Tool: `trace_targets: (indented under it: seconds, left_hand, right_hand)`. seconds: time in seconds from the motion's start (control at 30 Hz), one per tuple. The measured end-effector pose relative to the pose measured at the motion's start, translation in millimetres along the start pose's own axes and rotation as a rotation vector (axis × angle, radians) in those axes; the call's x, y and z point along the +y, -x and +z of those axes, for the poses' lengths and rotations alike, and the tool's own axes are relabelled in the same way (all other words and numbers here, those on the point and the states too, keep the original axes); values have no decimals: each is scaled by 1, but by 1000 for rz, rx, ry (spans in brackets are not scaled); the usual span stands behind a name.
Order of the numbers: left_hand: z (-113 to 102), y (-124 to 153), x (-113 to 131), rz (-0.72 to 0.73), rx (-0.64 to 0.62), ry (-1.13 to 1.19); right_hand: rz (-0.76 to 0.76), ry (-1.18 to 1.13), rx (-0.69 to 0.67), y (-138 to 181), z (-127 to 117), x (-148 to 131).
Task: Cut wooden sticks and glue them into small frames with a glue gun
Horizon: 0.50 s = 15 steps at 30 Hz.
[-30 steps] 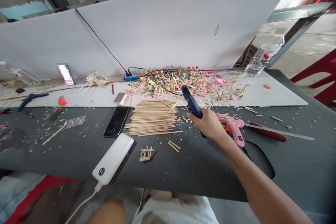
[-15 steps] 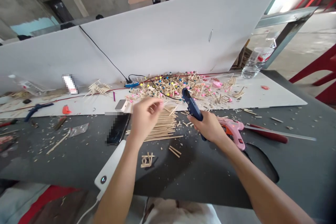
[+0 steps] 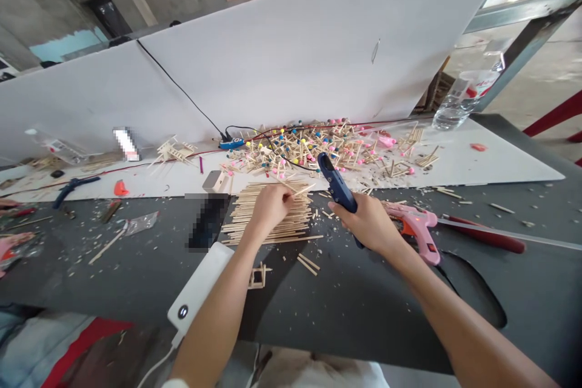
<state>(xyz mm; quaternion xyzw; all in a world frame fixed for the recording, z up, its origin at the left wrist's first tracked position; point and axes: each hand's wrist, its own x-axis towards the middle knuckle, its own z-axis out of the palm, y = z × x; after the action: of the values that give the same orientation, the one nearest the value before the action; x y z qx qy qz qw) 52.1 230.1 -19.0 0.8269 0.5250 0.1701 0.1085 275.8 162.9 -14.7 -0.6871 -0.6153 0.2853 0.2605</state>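
Navy-blue hand tool (image 3: 339, 185) is sitting in the right hand (image 3: 368, 221), just right of frame centre; fingers are wrapping its grip, head is pointing up-left. Left hand (image 3: 271, 209) is resting over the stack of wooden sticks (image 3: 296, 218) at mid-frame, fingertips bunching narrow at its upper right; from here I'm not managing to tell whether they're pinching one. Lower centre, I'm seeing two short sticks (image 3: 309, 264) lying near each other, plus a small stick frame (image 3: 258, 277) that the left forearm (image 3: 222, 309) is partly hiding. Pink glue gun (image 3: 425, 221) is lying right of the right hand, its clear glue stick (image 3: 545, 241) running toward the right edge, crossing a dark red handle (image 3: 509, 244) in view. White power bank (image 3: 195, 288) is lying lower left, below a partly pixelated black phone (image 3: 209, 221). Upper centre, a heap of ball-tipped sticks (image 3: 300, 148) is sprawling along the white board (image 3: 295, 54); water bottle (image 3: 468, 97) is standing upper right
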Motion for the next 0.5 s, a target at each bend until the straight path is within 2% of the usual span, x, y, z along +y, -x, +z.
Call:
trace_targets:
  seconds: [0.13,0.2,0.27,0.4,0.5]
  left_hand:
    - [-23,12,-6,-5,93,299]
    - [-31,20,-4,-2,31,459]
    - [-34,26,3,24,-83,547]
    - [-32,33,18,68,-200,584]
    - [-29,34,23,105,-259,581]
  right_hand:
    - [-6,-62,20,2,2,-1]
    - [-15,-155,41,4,5,-3]
    - [-2,-313,50,6,8,-4]
    - [62,-656,102,5,12,-2]
    - [91,-759,177,1,12,3]
